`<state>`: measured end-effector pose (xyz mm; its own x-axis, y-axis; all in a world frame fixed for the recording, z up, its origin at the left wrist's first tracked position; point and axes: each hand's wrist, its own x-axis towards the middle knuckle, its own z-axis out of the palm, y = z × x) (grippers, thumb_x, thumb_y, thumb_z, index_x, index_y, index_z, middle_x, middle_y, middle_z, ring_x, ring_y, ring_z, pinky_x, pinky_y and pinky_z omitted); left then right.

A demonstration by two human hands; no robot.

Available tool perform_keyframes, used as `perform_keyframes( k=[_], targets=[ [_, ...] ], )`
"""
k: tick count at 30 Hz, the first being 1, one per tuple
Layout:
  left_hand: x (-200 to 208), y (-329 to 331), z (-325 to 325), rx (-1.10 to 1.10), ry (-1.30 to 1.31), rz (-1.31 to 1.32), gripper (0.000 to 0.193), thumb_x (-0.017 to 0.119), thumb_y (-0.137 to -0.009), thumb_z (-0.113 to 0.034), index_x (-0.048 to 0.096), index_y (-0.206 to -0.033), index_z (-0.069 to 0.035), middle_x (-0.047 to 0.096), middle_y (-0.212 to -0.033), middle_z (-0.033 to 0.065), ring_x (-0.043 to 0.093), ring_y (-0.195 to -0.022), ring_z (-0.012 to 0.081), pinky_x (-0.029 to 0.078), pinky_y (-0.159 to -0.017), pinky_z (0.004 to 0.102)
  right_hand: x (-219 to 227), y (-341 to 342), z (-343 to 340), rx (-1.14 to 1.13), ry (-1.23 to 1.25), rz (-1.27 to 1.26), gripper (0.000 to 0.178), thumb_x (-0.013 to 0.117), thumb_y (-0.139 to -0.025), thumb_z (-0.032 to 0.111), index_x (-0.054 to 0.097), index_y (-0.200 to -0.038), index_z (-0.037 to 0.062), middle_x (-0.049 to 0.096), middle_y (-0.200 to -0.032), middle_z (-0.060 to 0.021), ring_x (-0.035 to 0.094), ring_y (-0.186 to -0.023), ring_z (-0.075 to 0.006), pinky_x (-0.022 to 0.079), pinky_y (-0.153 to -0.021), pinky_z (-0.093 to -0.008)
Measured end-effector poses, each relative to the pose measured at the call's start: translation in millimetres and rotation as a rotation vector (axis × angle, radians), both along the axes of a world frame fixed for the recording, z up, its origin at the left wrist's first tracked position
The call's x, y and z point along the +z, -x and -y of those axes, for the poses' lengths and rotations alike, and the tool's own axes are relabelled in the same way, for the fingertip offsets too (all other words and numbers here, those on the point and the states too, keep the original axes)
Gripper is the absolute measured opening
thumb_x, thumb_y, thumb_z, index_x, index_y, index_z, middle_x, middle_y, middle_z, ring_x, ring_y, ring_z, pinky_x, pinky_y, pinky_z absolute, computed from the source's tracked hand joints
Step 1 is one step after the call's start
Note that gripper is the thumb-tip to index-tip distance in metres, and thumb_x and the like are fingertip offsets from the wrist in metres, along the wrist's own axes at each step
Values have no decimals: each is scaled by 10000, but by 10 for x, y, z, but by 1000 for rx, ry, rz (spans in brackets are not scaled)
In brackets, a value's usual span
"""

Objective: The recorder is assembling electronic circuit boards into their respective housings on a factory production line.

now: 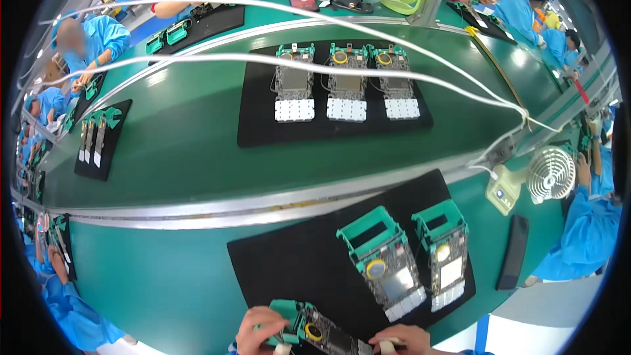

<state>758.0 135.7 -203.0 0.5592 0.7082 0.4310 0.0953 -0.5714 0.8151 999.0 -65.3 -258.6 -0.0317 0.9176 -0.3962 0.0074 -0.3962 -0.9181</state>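
A circuit board assembly (328, 332) with a green plastic frame and a round yellow part lies tilted at the lower edge, over the black mat (282, 269). My left hand (260, 330) closes on its green frame end. At the opposite end, my right hand (402, 338) has its fingers closed on the board's edge. Something pale shows at each thumb, perhaps a finger cover. Right of my hands, two similar assemblies, one larger in view (388, 269) and one beside it (450, 256), rest on the mat with their green frames pointing away.
Beyond a metal rail (197, 217) runs a green conveyor belt (197, 164) bearing a black mat with three boards (347, 85). White cables (394, 72) cross above it. A small fan (551, 174) and a dark bar-shaped object (513, 253) stand right. Co-workers sit around.
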Motion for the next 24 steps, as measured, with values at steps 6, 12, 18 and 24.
perform_keyframes(
  k=[6,12,18,24],
  targets=[
    [-146,-22,-78,-108,-8,47,358,575,-829,-165,499,-1129,16,567,-916,200,548,-776,318,458,-704,463,288,265,-417,-294,-420,279,157,657,-778,133,642,-918,62,660,-844,-134,660,-751,-294,527,-628,-339],
    [-135,-43,-92,-145,14,117,338,596,-852,-204,507,-1108,-1,575,-894,181,544,-750,289,453,-667,437,213,185,-246,-109,-335,236,252,736,-714,197,654,-917,71,669,-884,-140,660,-787,-308,530,-666,-384],
    [-184,-82,-136,-141,24,152,262,562,-829,-56,515,-1085,-22,601,-873,174,546,-736,275,459,-678,428,188,137,-244,11,-342,205,243,692,-747,184,649,-970,98,672,-908,-125,659,-810,-300,521,-677,-371],
    [-202,54,-146,-239,94,111,292,584,-836,-98,520,-1120,-78,618,-938,185,566,-801,282,459,-738,443,176,145,-216,-15,-287,158,304,708,-741,220,632,-1020,127,667,-959,-135,647,-895,-305,508,-733,-415]
  ],
)
